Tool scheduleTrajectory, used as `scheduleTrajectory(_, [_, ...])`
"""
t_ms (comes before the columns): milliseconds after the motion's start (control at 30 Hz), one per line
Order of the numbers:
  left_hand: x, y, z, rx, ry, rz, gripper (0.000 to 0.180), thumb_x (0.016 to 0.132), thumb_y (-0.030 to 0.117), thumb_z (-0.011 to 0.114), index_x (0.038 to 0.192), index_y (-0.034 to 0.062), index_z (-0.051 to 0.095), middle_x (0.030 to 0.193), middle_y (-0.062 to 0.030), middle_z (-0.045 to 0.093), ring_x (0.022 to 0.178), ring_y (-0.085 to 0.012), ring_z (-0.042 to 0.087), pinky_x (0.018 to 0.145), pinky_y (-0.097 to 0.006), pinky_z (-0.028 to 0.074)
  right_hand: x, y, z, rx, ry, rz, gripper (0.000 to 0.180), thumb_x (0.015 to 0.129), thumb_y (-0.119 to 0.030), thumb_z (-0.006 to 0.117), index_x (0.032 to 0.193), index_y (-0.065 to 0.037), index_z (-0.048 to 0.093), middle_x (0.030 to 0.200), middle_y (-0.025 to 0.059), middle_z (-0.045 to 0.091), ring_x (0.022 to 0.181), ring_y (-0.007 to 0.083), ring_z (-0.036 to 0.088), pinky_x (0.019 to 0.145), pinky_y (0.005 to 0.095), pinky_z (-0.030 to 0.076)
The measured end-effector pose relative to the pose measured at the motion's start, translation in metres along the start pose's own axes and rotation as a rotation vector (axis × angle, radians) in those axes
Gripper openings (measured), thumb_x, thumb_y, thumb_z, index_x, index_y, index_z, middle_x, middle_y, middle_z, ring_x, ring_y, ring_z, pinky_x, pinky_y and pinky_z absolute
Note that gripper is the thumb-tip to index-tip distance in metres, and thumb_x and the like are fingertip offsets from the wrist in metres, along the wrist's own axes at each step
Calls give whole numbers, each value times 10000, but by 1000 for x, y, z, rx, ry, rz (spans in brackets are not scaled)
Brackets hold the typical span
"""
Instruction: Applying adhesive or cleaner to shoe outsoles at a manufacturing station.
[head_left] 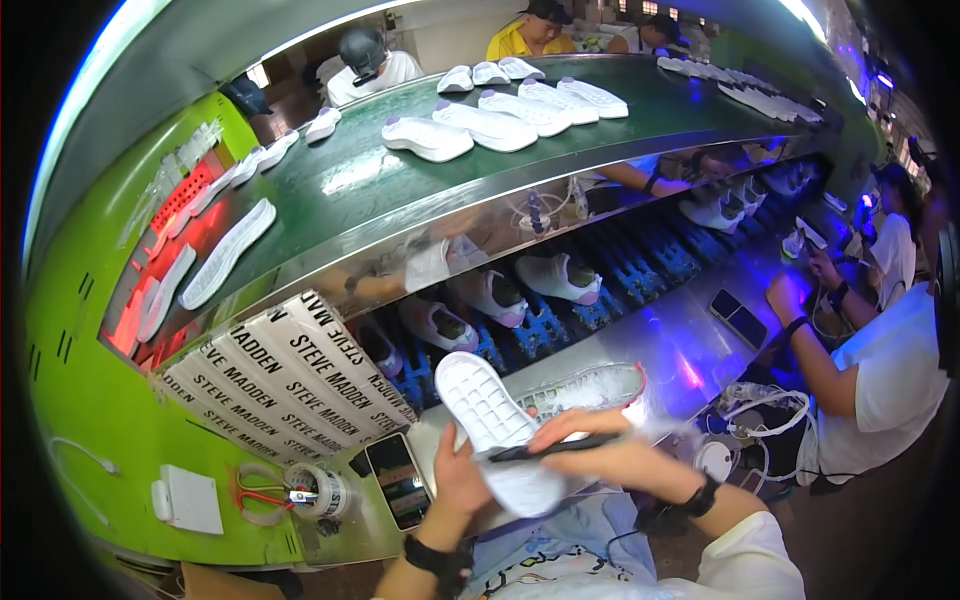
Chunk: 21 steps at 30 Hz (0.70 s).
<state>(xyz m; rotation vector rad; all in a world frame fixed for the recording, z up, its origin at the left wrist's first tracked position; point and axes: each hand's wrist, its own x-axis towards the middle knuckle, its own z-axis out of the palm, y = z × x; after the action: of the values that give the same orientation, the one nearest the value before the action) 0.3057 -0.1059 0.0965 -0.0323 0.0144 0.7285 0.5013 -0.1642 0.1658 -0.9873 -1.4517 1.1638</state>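
My left hand [460, 478] is closed on the near left edge of a white shoe sole [480, 395]. The sole is tilted up, with its gridded hollow side showing. In my right hand [610, 460] is a slim black-handled tool [520, 452], lying across the lower part of the sole. Motion blurs the tool's right end and the sole's bottom, so I cannot tell what its tip is. Just beyond my hands, a grey-and-white sole-shaped piece [590, 388] lies on the metal bench [655, 375], partly covered by my right hand.
White shoes [560, 278] stand on a blue slatted conveyor [625, 268]. Above it, a green belt [350, 205] carries several white soles [425, 138]. Left of me are a phone [397, 482], scissors [270, 490], tape roll [330, 492] and box [275, 375]. A co-worker [880, 375] works at right.
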Motion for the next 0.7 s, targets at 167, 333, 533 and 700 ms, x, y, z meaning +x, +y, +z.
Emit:
scheduleTrajectory(167, [-2, -17, -29, 222, -244, 84, 635, 896, 423, 303, 1416, 66, 240, 1408, -197, 328, 1180, -331, 444, 1018, -455, 352, 14, 2, 26, -161, 329, -42, 214, 794, -83, 633, 1005, -46, 649, 838, 82, 654, 662, 154, 633, 612, 275, 510])
scheduleTrajectory(333, [6, -12, -30, -49, -84, 170, 673, 823, 406, 489, 1383, 76, 313, 1311, -164, 434, 1047, -312, 485, 850, -435, 439, -7, 14, 52, -66, -68, -49, 187, 789, -112, 644, 965, -49, 641, 872, 98, 662, 831, 219, 642, 767, 295, 495])
scheduleTrajectory(533, [9, -11, -3, 80, 139, 191, 606, 859, 382, 418, 1341, 20, 365, 1282, -151, 459, 1026, -319, 508, 873, -425, 456, -10, -2, 37, 264, -283, 385, 193, 893, -187, 566, 946, -34, 671, 692, 49, 645, 615, 76, 604, 585, 214, 479])
scheduleTrajectory(700, [26, -3, 14, 342, 127, 117, 662, 830, 400, 413, 1324, -36, 358, 1228, -205, 498, 989, -339, 556, 852, -434, 484, 3, -5, 12, 40, -387, 337, 211, 884, -208, 551, 870, -40, 679, 623, 45, 624, 583, 87, 604, 553, 211, 467])
